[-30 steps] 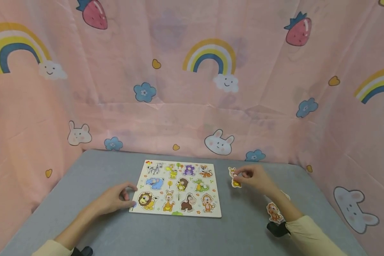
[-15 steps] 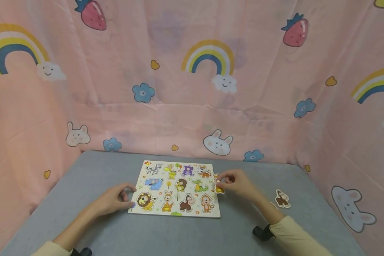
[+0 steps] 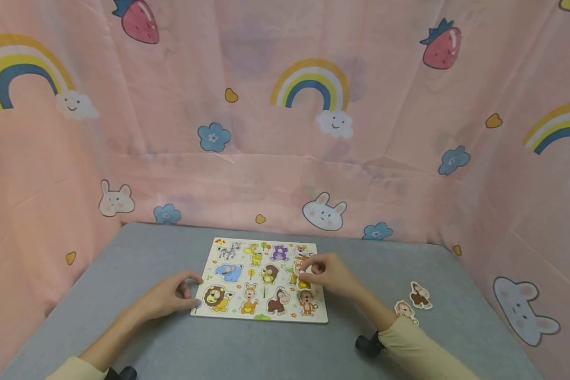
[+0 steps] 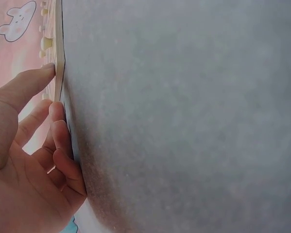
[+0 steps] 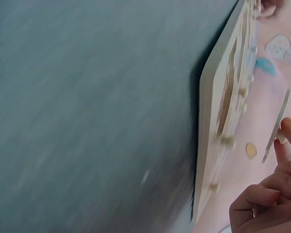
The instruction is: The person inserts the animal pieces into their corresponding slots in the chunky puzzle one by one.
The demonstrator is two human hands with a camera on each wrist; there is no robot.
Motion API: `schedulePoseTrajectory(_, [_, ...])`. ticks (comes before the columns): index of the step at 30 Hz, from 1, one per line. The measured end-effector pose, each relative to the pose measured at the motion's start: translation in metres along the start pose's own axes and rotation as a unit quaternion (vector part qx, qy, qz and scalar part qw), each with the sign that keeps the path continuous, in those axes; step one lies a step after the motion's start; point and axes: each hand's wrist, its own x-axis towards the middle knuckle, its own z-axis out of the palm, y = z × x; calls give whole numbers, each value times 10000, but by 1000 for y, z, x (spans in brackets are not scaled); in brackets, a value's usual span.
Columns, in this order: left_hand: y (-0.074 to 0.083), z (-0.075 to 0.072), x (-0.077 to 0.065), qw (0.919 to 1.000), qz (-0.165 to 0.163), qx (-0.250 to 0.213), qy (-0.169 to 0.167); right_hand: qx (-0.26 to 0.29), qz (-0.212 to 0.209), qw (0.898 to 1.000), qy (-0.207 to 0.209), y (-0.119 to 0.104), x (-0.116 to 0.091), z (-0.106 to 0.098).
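A wooden animal puzzle board [image 3: 238,288] lies on the grey table with several animal pictures on it. My left hand [image 3: 173,296] rests at its left edge, thumb and index finger spread apart along the side; the left wrist view shows the thumb tip [image 4: 49,69] touching the edge. With thumb and index finger, my right hand [image 3: 331,273] pinches a kangaroo puzzle piece [image 3: 303,284] over the board's right side. The piece overlaps the crocodile picture and is partly hidden by the fingers. In the right wrist view the piece [image 5: 277,125] shows edge-on, above the board [image 5: 206,111].
Right of the board, near my right forearm, lie a brown ape piece [image 3: 420,295] and a monkey piece [image 3: 405,310]. Small knobs [image 5: 228,141] stick up from the board. A pink patterned cloth [image 3: 256,174] hangs behind the grey table [image 3: 247,351].
My right hand has carried the kangaroo piece leftward from beside the board to over its right part. The forearm now uncovers both loose pieces. My left hand stays at the board's edge.
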Motion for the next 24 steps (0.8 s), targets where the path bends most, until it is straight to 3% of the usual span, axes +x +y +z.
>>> schedulePoseTrajectory(13, [3, -1, 0, 10000, 8, 6, 7, 220, -280, 9989, -308, -21, 20, 36])
schedulePoseTrajectory(24, [2, -1, 1, 10000, -46, -1, -16, 359, -150, 9983, -441, -34, 30, 63])
